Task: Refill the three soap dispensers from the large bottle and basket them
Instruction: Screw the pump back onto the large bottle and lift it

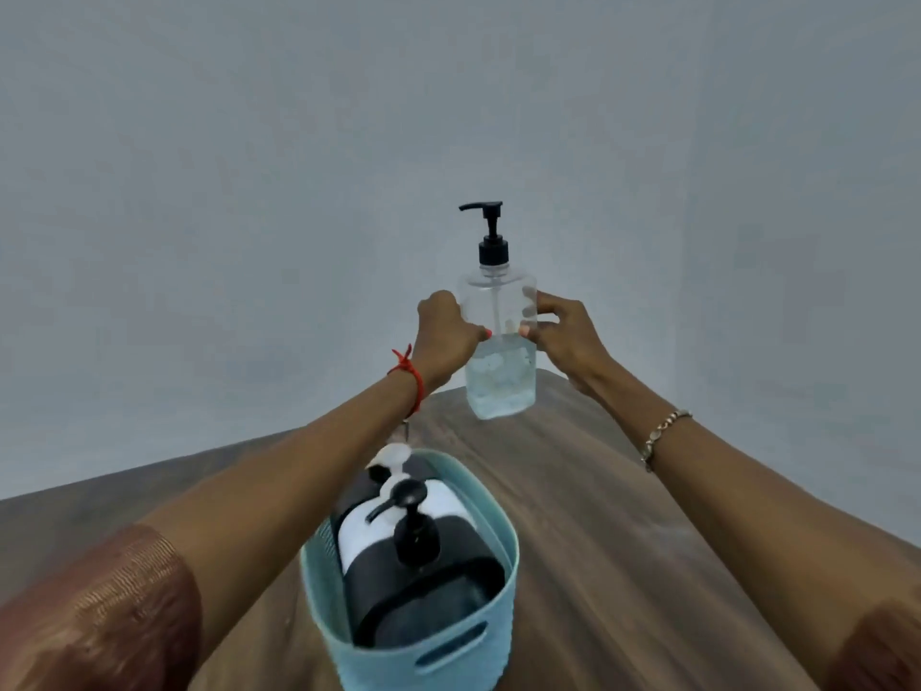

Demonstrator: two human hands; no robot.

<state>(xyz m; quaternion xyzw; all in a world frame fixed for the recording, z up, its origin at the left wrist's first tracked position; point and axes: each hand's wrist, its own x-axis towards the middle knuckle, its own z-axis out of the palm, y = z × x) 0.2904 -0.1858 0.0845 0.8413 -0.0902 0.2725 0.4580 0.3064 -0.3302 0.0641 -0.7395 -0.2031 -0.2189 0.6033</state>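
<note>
A large clear bottle [500, 371] with a black pump top stands upright at the far end of the wooden table [598, 516], about half full of clear liquid. My left hand [446, 336] grips its left side and my right hand [560, 331] grips its right side. Nearer to me, a light blue basket [423, 655] holds three dispensers: a black one [423, 586] with a black pump in front, a white one [443, 501] behind it, and a dark one with a white pump [393, 458] at the back.
A plain grey wall rises behind the table. The table's far edge lies just beyond the large bottle. Bare wood stretches to the right of the basket.
</note>
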